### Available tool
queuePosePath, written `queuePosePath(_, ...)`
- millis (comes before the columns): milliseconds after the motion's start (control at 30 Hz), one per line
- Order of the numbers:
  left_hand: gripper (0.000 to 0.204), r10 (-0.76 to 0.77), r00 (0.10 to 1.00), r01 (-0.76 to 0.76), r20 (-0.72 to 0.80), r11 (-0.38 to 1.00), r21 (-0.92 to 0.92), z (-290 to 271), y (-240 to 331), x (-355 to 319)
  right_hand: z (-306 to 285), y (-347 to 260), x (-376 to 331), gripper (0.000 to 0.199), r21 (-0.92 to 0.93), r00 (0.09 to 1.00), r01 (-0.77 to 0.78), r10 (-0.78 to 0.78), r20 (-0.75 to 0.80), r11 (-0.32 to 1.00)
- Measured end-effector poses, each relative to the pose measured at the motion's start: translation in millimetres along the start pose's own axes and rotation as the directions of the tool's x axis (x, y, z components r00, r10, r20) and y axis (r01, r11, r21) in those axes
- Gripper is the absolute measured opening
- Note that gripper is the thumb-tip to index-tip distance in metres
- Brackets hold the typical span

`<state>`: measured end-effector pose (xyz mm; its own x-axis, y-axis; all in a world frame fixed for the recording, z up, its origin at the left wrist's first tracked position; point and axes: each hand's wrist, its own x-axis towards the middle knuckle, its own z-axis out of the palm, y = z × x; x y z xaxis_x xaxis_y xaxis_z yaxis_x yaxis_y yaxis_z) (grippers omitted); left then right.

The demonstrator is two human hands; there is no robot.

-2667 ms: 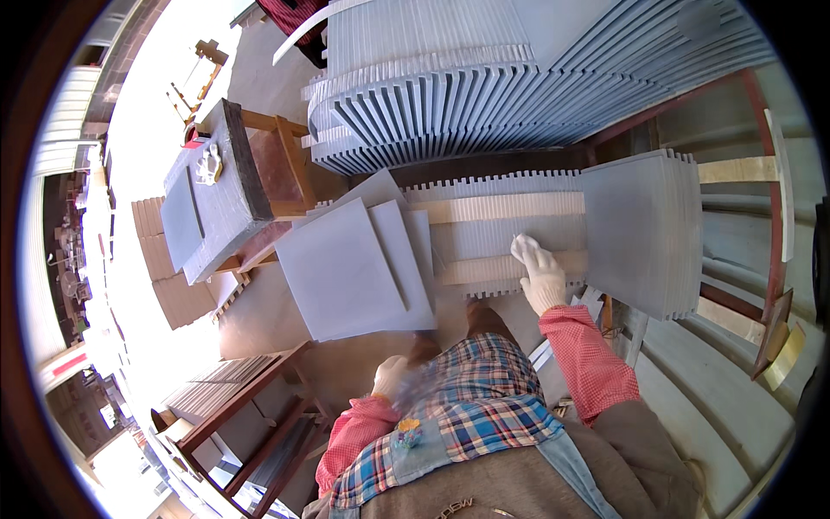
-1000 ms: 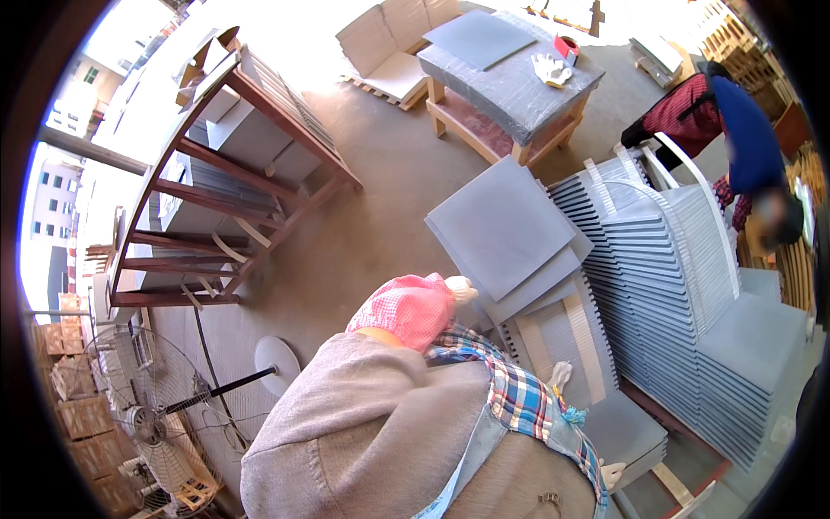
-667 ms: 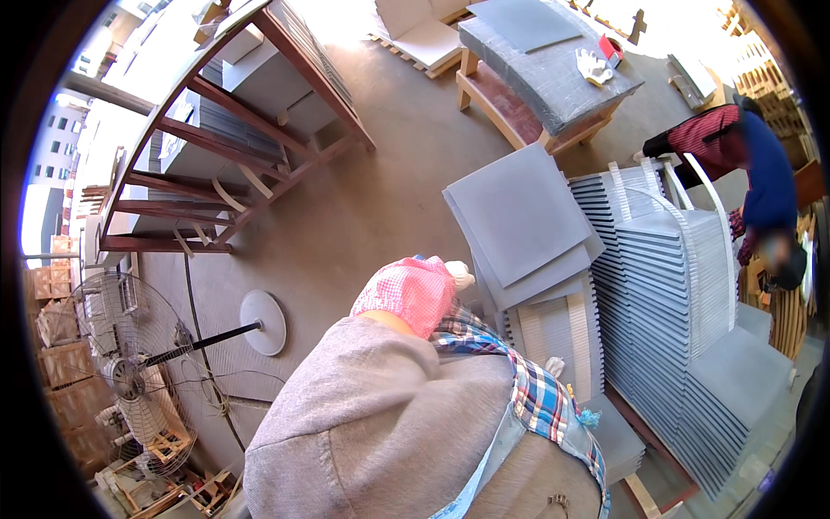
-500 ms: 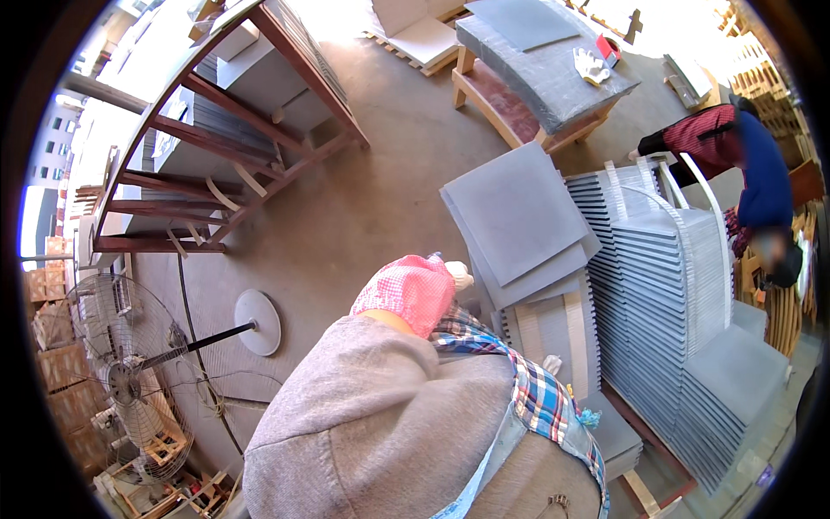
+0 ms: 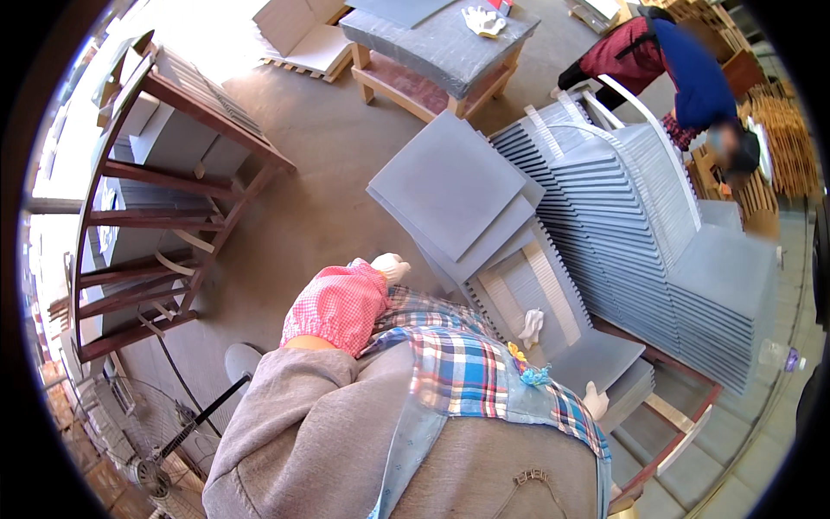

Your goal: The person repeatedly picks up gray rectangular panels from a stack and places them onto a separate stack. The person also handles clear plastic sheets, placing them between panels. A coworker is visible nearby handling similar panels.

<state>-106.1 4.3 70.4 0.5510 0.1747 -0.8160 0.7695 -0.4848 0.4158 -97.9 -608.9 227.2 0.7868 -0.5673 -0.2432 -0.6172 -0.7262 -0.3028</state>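
Note:
My left hand (image 5: 392, 268) wears a white glove below a pink checked sleeve cover. It hangs over the floor, left of the stacked grey panels, with its fingers loosely bent and nothing visible in them. Square grey flat panels (image 5: 450, 186) lie fanned on top of the stack ahead. My right hand (image 5: 596, 400), also gloved in white, is beside the edge of a lower stack of grey panels (image 5: 596, 356). My body hides most of that hand, so its grip is unclear. A crumpled white glove or cloth (image 5: 532, 326) lies on the ribbed stack between them.
A tall ribbed stack of grey panels (image 5: 631, 216) stands at the right. Beyond it another person (image 5: 692, 73) bends over. A brown metal rack (image 5: 229, 125) is at the left, with a floor fan (image 5: 151, 476) below. A grey-topped table (image 5: 441, 48) stands at the back.
My view has swung right, so the panels and table sit further left. My right hand has come into sight by the lower stack. My left hand is still empty-looking.

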Motion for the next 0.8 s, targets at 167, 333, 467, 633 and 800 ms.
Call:
queuePosePath(167,0.041,0.198,0.980,-0.197,-0.001,0.976,-0.098,5,29,-20,-44,-34,-34,0.037,0.308,0.998,-0.042,0.026,0.055,0.950)
queuePosePath(333,0.052,0.350,0.934,-0.347,0.072,0.936,-0.053,25,93,-36,-86,-115,-90,0.035,0.574,0.973,-0.116,-0.024,0.231,0.810)
queuePosePath(467,0.062,0.422,0.892,-0.417,0.159,0.906,-0.064,26,155,-40,-67,-178,-116,0.035,0.750,0.947,-0.198,-0.074,0.313,0.630)
queuePosePath(633,0.065,0.254,0.965,-0.185,0.067,0.839,-0.513,-7,170,1,0,-243,-115,0.038,0.790,0.853,-0.335,-0.190,0.486,0.514)
queuePosePath(800,0.055,0.160,0.951,-0.262,-0.264,0.870,-0.417,-90,129,50,134,-273,-90,0.043,0.709,0.742,-0.446,-0.217,0.635,0.547)
